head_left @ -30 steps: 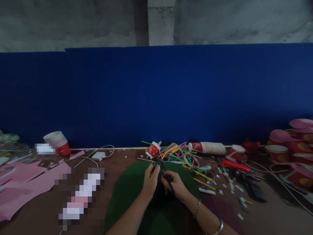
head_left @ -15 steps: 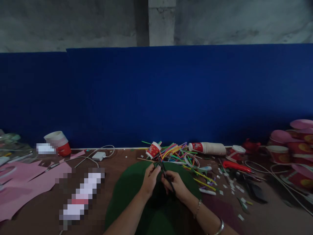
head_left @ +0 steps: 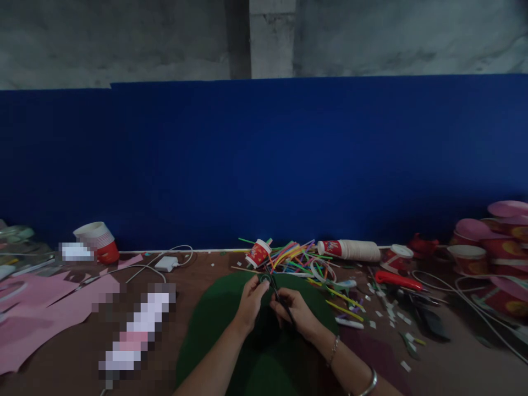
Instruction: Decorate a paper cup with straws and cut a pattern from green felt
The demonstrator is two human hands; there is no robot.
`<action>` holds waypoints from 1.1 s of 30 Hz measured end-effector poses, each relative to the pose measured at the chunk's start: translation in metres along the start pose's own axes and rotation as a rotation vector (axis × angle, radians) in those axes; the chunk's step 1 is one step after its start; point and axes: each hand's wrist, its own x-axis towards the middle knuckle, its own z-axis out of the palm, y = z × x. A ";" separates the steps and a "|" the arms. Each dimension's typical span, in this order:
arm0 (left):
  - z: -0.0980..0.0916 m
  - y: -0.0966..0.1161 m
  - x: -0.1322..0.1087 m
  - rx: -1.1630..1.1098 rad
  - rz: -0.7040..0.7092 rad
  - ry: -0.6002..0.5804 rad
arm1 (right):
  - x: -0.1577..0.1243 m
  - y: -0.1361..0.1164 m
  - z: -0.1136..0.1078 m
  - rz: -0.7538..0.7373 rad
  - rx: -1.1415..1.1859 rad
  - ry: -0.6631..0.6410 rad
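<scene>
My left hand is closed, thumb and fingers pinching a small dark piece with a pale ring-shaped outline. What it is made of I cannot make out. A pair of black scissors is gripped in my right hand, with the blades pointing up and left beside that piece. Whether the blades touch it is too dark to tell. Both hands are over a large green sheet with a rounded outline. A bracelet and a bangle are on my right arm.
Behind the sheet lie colourful pipe cleaners, a tipped red paper cup and a stack of paper cups. Pink paper is at left. A red-handled tool, paper scraps and cables lie at right. A blue partition stands behind.
Almost nothing differs. My left thumb and the pinched piece have shifted very slightly, and the scissors have moved a little next to it. The surrounding items stay in place.
</scene>
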 end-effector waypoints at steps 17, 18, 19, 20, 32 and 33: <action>0.000 0.001 0.000 0.008 0.022 -0.021 | -0.001 -0.004 0.000 0.032 0.011 0.006; 0.001 0.000 0.000 0.010 0.024 -0.010 | -0.001 -0.004 0.000 0.031 0.010 0.012; 0.001 -0.001 0.000 0.012 0.028 0.002 | -0.001 -0.004 0.000 0.028 0.010 0.022; 0.002 -0.001 0.000 0.014 0.034 0.011 | 0.000 -0.004 0.000 0.022 0.012 0.033; -0.001 -0.004 0.002 0.052 0.071 -0.019 | -0.002 -0.005 0.002 0.021 -0.012 0.055; -0.002 -0.004 0.002 0.047 0.063 -0.034 | -0.002 -0.005 0.002 0.024 -0.012 0.055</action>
